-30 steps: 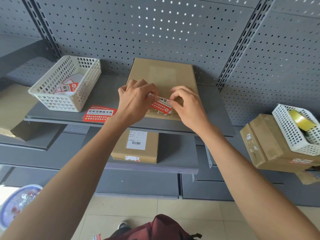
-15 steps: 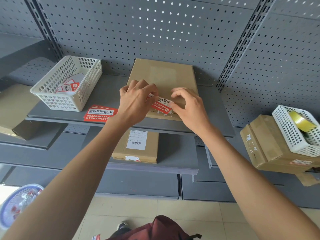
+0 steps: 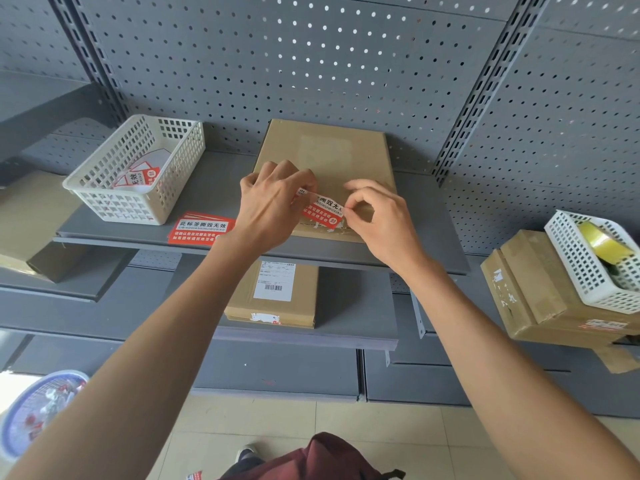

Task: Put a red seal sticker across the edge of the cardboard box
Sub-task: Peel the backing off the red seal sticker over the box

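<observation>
Up on the grey shelf (image 3: pixel 221 188), a flat cardboard box (image 3: pixel 325 157) lies against the perforated back panel, its near edge just short of the shelf's front lip. Both hands are pinched shut on the red seal sticker (image 3: pixel 322 211), which is stretched between them over the box's near part: the left hand (image 3: pixel 272 206) grips its end at nine o'clock, the right hand (image 3: pixel 379 216) nips the end at three o'clock between thumb and forefinger. Whether the sticker is already touching the cardboard cannot be told. Torn white scraps of paper show on the box just under the sticker, at six o'clock from it.

At nine o'clock from the box, on the same shelf, a small stack of red stickers (image 3: pixel 201 228) lies flat, and beyond it stands a white basket (image 3: pixel 138 168) holding more. One shelf down sits a second box (image 3: pixel 273 292) with a barcode label. Far off at three o'clock, another white basket (image 3: pixel 595 258) with a roll of yellow tape rests on a carton (image 3: pixel 533 292).
</observation>
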{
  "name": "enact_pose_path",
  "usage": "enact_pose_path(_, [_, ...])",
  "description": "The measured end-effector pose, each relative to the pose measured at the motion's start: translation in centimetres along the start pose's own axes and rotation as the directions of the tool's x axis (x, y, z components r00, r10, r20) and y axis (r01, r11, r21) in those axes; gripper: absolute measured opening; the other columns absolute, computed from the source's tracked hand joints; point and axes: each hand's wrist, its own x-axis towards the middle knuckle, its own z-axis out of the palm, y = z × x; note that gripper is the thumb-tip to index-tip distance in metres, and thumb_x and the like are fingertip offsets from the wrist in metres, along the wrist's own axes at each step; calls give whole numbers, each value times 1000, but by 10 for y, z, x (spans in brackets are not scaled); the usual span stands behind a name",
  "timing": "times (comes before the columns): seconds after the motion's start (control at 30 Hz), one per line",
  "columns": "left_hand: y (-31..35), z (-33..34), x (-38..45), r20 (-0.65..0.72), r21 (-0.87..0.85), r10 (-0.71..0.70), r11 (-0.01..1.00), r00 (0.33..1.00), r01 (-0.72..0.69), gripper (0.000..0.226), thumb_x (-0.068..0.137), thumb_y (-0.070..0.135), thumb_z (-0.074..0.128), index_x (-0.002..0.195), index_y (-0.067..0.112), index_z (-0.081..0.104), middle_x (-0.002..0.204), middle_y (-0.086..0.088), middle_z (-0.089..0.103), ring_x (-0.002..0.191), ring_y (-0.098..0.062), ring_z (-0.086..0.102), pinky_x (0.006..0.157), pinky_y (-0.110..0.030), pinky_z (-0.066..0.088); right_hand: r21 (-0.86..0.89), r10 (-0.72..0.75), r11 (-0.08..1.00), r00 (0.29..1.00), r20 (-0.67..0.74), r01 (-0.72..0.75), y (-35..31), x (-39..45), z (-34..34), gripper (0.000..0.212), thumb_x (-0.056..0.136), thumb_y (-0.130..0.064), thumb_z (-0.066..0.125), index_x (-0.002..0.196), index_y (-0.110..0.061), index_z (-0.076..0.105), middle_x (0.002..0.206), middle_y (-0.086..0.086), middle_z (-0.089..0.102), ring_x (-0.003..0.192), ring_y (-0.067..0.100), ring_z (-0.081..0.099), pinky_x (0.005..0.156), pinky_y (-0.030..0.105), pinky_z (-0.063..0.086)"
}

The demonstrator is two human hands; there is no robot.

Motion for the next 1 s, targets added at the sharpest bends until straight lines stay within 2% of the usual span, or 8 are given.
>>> enact_pose_path(0.13, [0,0,-1,-1,4,7,1000,1000,-7,9,100,34,57,105,30,62,112,2,57,111,-25,48,95,-49,33,-3,21,1000,1000,0,-21,-3,2,-2,9,87,-11,73,87,-10,64,121,5,69,114,20,63,99,36,48])
enact_pose_path(0.23, [0,-1,0,7,12,8,1000,1000,-8,9,100,35,57,106,30,62,112,2,56,112,-26,48,95,-49,34,-8,71,997,997,25,-71,-11,7,0,18,87,-19,75,101,-12,66,118,0,69,111,17,61,98,29,47])
enact_pose_path(0.3, [1,-1,0,9,11,5,1000,1000,-5,9,99,34,58,107,30,62,112,2,57,112,-28,48,96,-50,35,-57,44,998,997,65,-40,-16,14,6,24,88,-23,75,108,-11,69,113,0,70,108,18,61,96,31,48])
enact_pose_path(0.4, [2,0,-1,13,-5,10,1000,1000,-10,11,99,32,58,110,30,61,113,1,57,113,-31,48,97,-51,36,-55,11,998,996,84,-7,-23,23,16,19,90,-25,74,101,-10,74,105,0,72,101,21,63,90,38,51])
enact_pose_path(0.53, [2,-2,-1,23,-14,14,1000,1000,-14,14,100,34,57,112,27,61,114,-1,57,113,-32,48,98,-51,36,-57,24,998,999,48,-22,-25,26,22,17,90,-28,74,89,-12,74,93,-1,73,93,21,61,82,39,49])
enact_pose_path(0.73, [-1,-4,-2,9,-86,-16,996,1000,16,28,96,27,62,121,23,50,115,4,66,111,-29,51,91,-47,39,-29,60,998,998,15,-59,-27,24,21,11,89,-23,75,87,-12,76,92,-2,75,95,20,63,83,38,49])
enact_pose_path(0.9, [-7,-6,-3,-49,-98,-13,995,999,8,19,88,21,74,103,12,68,105,-3,67,95,-29,60,80,-40,47,-9,90,996,996,12,-89,-28,24,21,8,88,-21,76,84,-15,78,90,-6,77,94,17,66,84,39,52])
enact_pose_path(1.0, [-13,-4,-7,-67,-146,-8,989,998,-2,13,87,18,77,96,10,73,105,-3,67,86,-26,67,75,-42,55,-9,89,996,996,3,-89,-29,23,21,6,87,-19,76,85,-14,78,92,-5,77,94,16,67,85,39,53])
